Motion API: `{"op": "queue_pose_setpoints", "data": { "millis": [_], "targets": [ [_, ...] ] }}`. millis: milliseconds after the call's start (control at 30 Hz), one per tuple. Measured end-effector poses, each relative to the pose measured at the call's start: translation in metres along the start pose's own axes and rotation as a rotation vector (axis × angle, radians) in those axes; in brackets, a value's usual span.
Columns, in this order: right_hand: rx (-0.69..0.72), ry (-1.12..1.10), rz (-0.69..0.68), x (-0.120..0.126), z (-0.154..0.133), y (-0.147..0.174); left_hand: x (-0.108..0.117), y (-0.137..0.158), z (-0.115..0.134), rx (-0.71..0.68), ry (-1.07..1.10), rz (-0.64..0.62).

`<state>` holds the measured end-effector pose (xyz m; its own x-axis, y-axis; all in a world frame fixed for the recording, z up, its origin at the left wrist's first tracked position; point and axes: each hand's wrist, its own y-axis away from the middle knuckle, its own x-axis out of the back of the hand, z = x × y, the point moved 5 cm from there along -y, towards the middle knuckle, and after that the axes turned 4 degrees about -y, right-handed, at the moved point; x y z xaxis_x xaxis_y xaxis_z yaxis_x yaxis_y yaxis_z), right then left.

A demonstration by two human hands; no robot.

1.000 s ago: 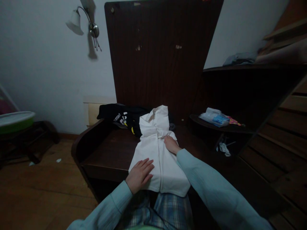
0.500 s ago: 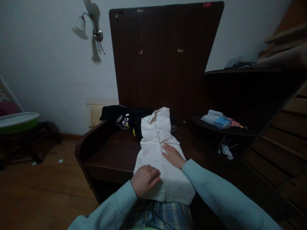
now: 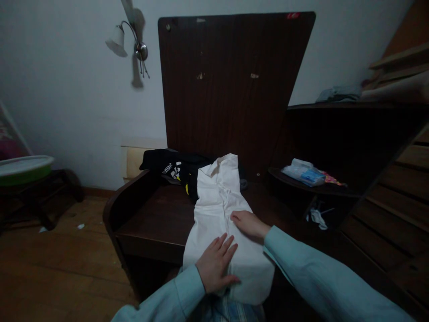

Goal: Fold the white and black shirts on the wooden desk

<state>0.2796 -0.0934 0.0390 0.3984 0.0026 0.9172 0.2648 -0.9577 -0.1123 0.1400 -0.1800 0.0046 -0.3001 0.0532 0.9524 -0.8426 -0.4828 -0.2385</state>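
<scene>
A white garment (image 3: 209, 226) with a seam down its middle lies lengthwise over the dark wooden bench, its lower end reaching my lap. My left hand (image 3: 216, 264) rests palm down on the lower part, fingers spread apart across the middle seam. Farther up, my right hand (image 3: 250, 223) has its fingers curled in at the seam, pinching the cloth; the fingertips are partly hidden. Creases bunch in the fabric just above that hand. Behind the garment's upper end sits a black piece of clothing (image 3: 161, 160) with white and yellow print.
The dark bench (image 3: 150, 214) has a curved side at left and a tall back panel (image 3: 231, 98). To the right, a corner shelf (image 3: 288, 179) carries a plastic packet (image 3: 306, 173). A green-sided basin (image 3: 27, 172) sits on a stool at left. A lamp (image 3: 117, 42) hangs on the wall.
My left hand has moved right and spread its fingers on the cloth. My right hand, flat before, has curled its fingers. The garment's lower end has shifted slightly toward me.
</scene>
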Motion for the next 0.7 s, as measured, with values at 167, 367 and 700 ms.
{"op": "queue_pose_setpoints", "data": {
  "millis": [167, 367, 700],
  "targets": [
    [-0.114, -0.643, 0.183, 0.018, 0.003, -0.072, 0.006, 0.000, 0.005, 0.017, 0.050, 0.008],
    [-0.190, -0.941, 0.206, 0.003, 0.003, -0.127, 0.032, 0.003, -0.024, 0.128, 0.038, 0.124],
    [-0.143, -0.814, 0.309, 0.004, 0.024, -0.136, 0.013, 0.028, -0.041, 0.137, -0.177, 0.073]
  ]
}}
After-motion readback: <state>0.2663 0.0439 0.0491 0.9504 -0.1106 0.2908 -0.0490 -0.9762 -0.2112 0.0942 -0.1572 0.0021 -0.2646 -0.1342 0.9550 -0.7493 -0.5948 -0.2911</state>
